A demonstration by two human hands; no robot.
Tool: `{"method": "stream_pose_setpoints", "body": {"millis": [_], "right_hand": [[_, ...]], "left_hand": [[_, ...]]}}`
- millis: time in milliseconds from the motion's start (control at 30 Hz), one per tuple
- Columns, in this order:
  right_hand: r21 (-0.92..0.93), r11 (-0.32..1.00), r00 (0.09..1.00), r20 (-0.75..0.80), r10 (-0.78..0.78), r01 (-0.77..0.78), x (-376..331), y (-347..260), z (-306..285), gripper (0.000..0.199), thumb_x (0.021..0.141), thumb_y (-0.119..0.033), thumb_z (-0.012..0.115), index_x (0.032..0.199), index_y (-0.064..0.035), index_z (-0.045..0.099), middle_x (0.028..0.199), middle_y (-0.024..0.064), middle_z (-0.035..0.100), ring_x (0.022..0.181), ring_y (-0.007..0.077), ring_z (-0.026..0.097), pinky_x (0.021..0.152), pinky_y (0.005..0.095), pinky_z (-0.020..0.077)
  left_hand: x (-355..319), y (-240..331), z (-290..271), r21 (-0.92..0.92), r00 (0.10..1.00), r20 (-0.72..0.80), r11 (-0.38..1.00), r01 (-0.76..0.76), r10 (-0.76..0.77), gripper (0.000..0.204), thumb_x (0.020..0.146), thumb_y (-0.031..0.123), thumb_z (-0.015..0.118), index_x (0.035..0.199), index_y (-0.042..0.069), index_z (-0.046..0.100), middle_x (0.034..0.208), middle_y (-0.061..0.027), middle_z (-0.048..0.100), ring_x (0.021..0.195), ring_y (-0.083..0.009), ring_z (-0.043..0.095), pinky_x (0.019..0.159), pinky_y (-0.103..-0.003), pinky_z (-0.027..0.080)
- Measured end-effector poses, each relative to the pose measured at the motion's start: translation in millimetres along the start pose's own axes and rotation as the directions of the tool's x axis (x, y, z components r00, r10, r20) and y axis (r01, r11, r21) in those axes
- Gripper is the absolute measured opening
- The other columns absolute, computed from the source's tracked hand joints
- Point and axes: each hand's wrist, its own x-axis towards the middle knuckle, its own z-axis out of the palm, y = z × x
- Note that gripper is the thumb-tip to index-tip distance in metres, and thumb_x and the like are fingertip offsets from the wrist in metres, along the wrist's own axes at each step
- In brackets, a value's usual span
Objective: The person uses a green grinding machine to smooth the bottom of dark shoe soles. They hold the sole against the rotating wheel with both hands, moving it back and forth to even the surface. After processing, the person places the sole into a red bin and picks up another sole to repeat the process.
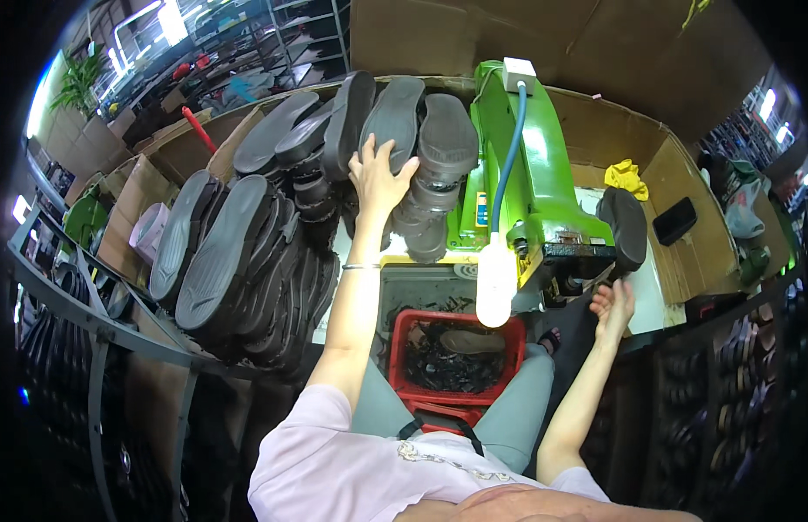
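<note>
Left hand [379, 178], upper centre of frame: fingers spread flat against stacked black soles [395, 122], steadying the leaning row, nothing clamped. Right hand [614, 304], right of centre: open, palm up, empty, below the green machine [530, 183]. Red basket [456, 357] beneath, positioned to catch trimmings.

Brown cardboard boxes [173, 143] far left, blue-yellow label [480, 210] on green machine [543, 174]

You wear a pale pink short-sleeved top with a small light pattern across the chest, and grey trousers. A thin bracelet circles the wrist of your left hand [379, 178]; your right hand [614, 306] is bare, as are both forearms. A dark strap crosses your lap.
</note>
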Motion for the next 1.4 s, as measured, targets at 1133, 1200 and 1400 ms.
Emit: {"method": "stream_pose_setpoints", "body": {"millis": [1133, 1200, 1400], "right_hand": [[-0.508, 0.859, 0.575, 0.687, 0.445, -0.057, -224.7, 73.6, -38.0, 0.043, 0.074, -0.006, 0.08, 0.112, 0.0031, 0.062, 0.098, 0.007, 0.069, 0.088, 0.0115, 0.061, 0.081, 0.0276, 0.05], [-0.512, 0.835, 0.592, 0.616, 0.52, -0.201, -224.7, 83.8, -58.4, 0.043, 0.073, -0.007, 0.081, 0.11, 0.0033, 0.063, 0.101, 0.007, 0.069, 0.091, 0.0137, 0.061, 0.084, 0.0291, 0.0503], [-0.325, 0.897, 0.714, 0.548, 0.437, -0.299, -247.0, 90.6, -57.2, 0.04, 0.072, -0.009, 0.083, 0.107, 0.0034, 0.066, 0.105, 0.0084, 0.068, 0.095, 0.0164, 0.062, 0.086, 0.0305, 0.0502]], "left_hand": [[-277.3, 72.1, -78.7, -0.584, 0.599, 0.8, 0.282, 0.761, 0.037, 0.033, 0.073, 0.011, 0.084, 0.097, -0.004, 0.066, 0.08, -0.0058, 0.067, 0.075, -0.0107, 0.06, 0.072, -0.027, 0.051], [-265.7, 101.9, -65.5, -0.686, 0.674, 0.724, 0.25, 0.684, 0.142, 0.032, 0.077, 0.01, 0.079, 0.104, -0.004, 0.067, 0.088, -0.0073, 0.069, 0.078, -0.0117, 0.062, 0.072, -0.026, 0.051], [-252.5, 132.2, -27.0, -0.718, 0.753, 0.639, 0.474, 0.51, 0.157, 0.031, 0.08, 0.009, 0.076, 0.108, -0.002, 0.069, 0.093, -0.0083, 0.071, 0.08, -0.0102, 0.062, 0.072, -0.025, 0.051]]}}
